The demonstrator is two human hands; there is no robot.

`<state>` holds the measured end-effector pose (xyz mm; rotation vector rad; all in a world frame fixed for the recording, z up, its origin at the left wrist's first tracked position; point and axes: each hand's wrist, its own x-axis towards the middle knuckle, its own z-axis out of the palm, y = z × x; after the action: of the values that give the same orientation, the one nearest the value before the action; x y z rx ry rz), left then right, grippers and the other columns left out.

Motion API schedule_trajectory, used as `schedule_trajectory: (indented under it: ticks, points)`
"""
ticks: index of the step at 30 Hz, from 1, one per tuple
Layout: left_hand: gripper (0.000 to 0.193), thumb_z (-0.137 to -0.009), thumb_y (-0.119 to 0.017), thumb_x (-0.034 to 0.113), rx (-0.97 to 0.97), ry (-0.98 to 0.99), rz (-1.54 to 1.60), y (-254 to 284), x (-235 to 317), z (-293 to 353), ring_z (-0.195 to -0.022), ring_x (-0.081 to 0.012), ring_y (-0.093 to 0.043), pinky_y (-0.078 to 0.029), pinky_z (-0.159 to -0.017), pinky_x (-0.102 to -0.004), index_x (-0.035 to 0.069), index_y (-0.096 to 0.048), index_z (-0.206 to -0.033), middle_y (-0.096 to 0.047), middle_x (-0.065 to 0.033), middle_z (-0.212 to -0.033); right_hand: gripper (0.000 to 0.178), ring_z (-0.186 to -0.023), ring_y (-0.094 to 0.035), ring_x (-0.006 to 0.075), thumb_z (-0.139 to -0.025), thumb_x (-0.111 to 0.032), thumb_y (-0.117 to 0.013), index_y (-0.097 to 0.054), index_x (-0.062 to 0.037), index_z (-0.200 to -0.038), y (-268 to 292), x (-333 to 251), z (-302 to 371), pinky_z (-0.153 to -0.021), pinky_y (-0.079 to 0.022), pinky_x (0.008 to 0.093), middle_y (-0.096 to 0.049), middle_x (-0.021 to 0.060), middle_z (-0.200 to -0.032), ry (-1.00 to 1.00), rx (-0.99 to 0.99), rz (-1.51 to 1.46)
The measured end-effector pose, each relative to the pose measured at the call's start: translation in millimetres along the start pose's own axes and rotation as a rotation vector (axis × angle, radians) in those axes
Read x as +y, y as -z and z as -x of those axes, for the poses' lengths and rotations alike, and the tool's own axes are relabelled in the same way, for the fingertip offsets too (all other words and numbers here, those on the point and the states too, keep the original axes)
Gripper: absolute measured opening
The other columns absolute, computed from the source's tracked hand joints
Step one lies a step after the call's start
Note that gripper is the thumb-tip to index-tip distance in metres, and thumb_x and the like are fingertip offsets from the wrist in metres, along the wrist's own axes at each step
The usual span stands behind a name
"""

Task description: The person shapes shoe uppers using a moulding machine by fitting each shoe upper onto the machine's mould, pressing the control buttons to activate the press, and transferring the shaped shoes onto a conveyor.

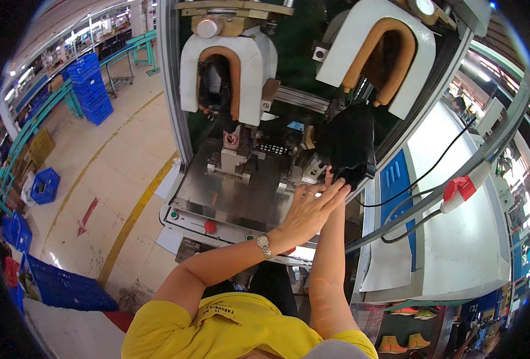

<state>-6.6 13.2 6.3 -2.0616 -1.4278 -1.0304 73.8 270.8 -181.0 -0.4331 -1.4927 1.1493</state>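
Note:
A black shoe upper [347, 140] sits at the right-hand station of a two-station machine, under a white arch-shaped clamp. Its lower end is at my hands. My left hand [310, 212], with a watch on the wrist, lies across my right hand, fingers stretched out and fingertips touching the upper's lower edge. Behind it, my right hand [329, 176] is mostly hidden; a fingertip or thumb shows against the upper, and the hand looks closed on its edge. Another white clamp [190, 78] with a brown padded lining stands at the left station, with a dark piece inside it.
Along the machine's metal bed [208, 191] runs a front panel with a red button [210, 227]. A grey post and a cable with a red-and-white connector [456, 190] are close on the right. Blue crates [89, 90] stand far left; orange shoe uppers [392, 344] lie lower right.

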Motion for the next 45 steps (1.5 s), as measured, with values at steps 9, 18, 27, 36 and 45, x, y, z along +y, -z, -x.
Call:
schedule_trajectory:
  ticks: [9, 18, 27, 36, 45]
  points:
    - [0.054, -0.074, -0.057, 0.012, -0.035, 0.05, 0.04, -5.1, 13.4, 6.6, -0.091, -0.0203, -0.046, -0.032, -0.081, -0.0374, 0.005, -0.037, -0.123, -0.036, -0.0082, -0.125, 0.04, -0.098, -0.048, 0.033, -0.082, -0.021, -0.046, -0.044, 0.0043, -0.113, -18.7, -47.3, 14.1, -0.082, -0.041, 0.0352, -0.05, 0.0208, -0.109, 0.123, 0.227, 0.64]
    - [0.054, -0.076, -0.055, 0.013, -0.039, 0.085, 0.064, -9.4, 9.2, 10.2, -0.09, -0.0202, -0.046, -0.033, -0.08, -0.0373, 0.002, -0.035, -0.125, -0.035, -0.0102, -0.126, 0.024, -0.079, -0.049, 0.0246, -0.085, -0.025, -0.044, -0.044, -0.0028, -0.095, -21.6, -49.7, 12.6, -0.07, -0.043, 0.0327, -0.049, 0.0124, -0.09, -0.22, 0.308, 0.056]
    - [0.057, -0.077, -0.054, 0.01, -0.06, 0.126, 0.448, 10.7, 11.0, 9.1, -0.101, -0.0237, -0.047, -0.034, -0.088, -0.0374, 0.003, -0.029, -0.128, -0.027, -0.013, -0.132, 0.024, -0.068, -0.051, 0.0153, -0.084, -0.023, -0.051, -0.046, -0.0062, -0.1, -11.3, -90.3, 43.3, -0.064, -0.046, 0.0279, -0.052, 0.0045, -0.082, -0.22, 0.335, -0.21]
    - [0.025, -0.079, -0.052, 0.004, -0.167, 0.436, 0.916, 0.2, -30.5, 104.2, -0.081, -0.0175, -0.058, -0.046, -0.073, -0.0288, 0.005, -0.052, -0.104, -0.045, -0.0096, -0.116, 0.061, -0.095, -0.049, 0.0233, -0.067, -0.012, -0.066, -0.033, -0.0051, -0.118, 132.4, -27.7, 285.6, -0.08, -0.04, 0.0324, -0.049, 0.0131, -0.104, -0.778, 0.549, 0.683]
    - [0.021, -0.078, -0.051, 0.001, -0.025, 0.339, 0.923, 9.2, -30.2, 91.4, -0.078, -0.0176, -0.058, -0.047, -0.07, -0.0277, 0.006, -0.055, -0.098, -0.051, -0.0089, -0.108, 0.066, -0.078, -0.053, 0.0238, -0.055, -0.002, -0.063, -0.035, -0.0068, -0.115, 101.1, -23.5, 278.3, -0.054, -0.046, 0.0379, -0.051, 0.0104, -0.093, -0.793, 0.689, 0.487]
